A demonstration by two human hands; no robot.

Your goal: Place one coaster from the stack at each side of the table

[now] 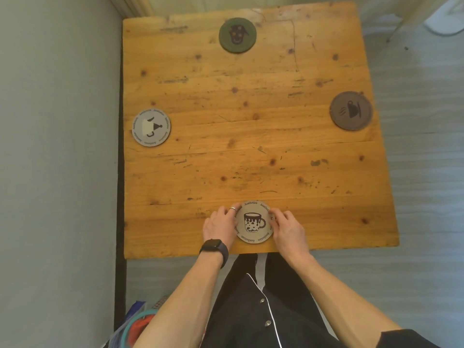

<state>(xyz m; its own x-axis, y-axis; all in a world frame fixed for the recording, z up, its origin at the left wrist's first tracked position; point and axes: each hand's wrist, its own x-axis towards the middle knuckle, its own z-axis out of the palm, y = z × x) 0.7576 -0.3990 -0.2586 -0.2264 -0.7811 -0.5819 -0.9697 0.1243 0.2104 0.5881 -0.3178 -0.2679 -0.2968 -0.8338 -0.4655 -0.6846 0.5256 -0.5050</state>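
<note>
A square wooden table [251, 146] carries one round coaster on each side. The pale coaster with a spotted mug drawing [254, 221] lies flat at the near edge. My left hand [221, 226] touches its left rim with the fingertips, and my right hand [286, 228] touches its right rim. A grey coaster [151, 127] lies at the left side, a dark green coaster [237, 35] at the far side, and a brown coaster [351, 111] at the right side, slightly over the edge. No stack is in view.
A grey wall [57, 146] runs close along the table's left side. Pale floor [426, 159] lies to the right. Coloured items in a container [140, 322] sit on the floor at the lower left.
</note>
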